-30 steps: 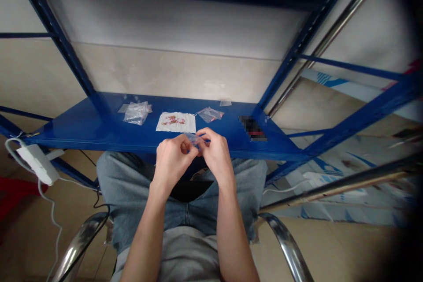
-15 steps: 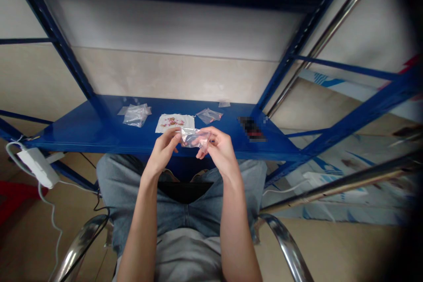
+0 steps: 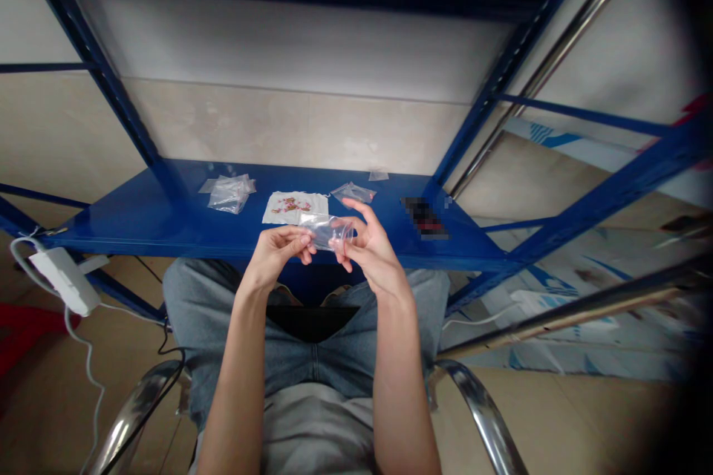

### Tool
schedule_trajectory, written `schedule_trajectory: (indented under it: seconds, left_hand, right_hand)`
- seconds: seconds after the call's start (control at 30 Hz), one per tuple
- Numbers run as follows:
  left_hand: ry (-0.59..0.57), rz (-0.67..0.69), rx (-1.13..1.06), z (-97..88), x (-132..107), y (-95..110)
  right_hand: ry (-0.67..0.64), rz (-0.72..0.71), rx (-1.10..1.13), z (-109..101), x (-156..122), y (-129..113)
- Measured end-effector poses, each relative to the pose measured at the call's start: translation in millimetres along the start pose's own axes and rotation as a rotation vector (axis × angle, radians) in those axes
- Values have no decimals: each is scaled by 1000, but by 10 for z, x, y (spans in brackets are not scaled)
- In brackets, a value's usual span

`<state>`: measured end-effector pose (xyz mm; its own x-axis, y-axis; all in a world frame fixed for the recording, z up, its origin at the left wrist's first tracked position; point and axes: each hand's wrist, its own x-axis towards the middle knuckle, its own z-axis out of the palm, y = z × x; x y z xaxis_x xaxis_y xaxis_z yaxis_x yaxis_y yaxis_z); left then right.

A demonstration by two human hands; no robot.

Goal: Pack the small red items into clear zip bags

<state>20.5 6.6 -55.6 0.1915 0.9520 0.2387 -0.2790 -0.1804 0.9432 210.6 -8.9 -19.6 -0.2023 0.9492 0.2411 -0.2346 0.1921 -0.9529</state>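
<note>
Shelf (image 3: pixel 148 211) extends either side of left hand (image 3: pixel 275 254) and right hand (image 3: pixel 375 256), wall (image 3: pixel 301 122) beyond. Both pinch clear bag (image 3: pixel 324 231) near front edge (image 3: pixel 167 249).

White power strip (image 3: pixel 64 280), chrome chair armrest (image 3: pixel 488 412)

Head camera, close above lap (image 3: pixel 315 360), facing forward-down onto blue shelf (image 3: pixel 150 211).

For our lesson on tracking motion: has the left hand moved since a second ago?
Yes: the left hand has moved leftward, judged against the front edge of the blue shelf.
</note>
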Motion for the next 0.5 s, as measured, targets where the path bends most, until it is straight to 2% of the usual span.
schedule_trajectory:
  seconds: [0.17, 0.3, 0.4, 0.5]
  left_hand:
    - [20, 15, -13, -54, -12, -45]
    - [72, 56, 31, -157, 35, -42]
    - [107, 75, 185, -311, 246, 57]
    - [98, 114, 423, -510, 658, 220]
  right_hand:
    - [-22, 23, 8, -41, -17, -18]
    - [78, 2, -28, -89, -8, -2]
    - [187, -6, -39, -157, -1, 0]
    - [220, -20, -29, -208, 4, -9]
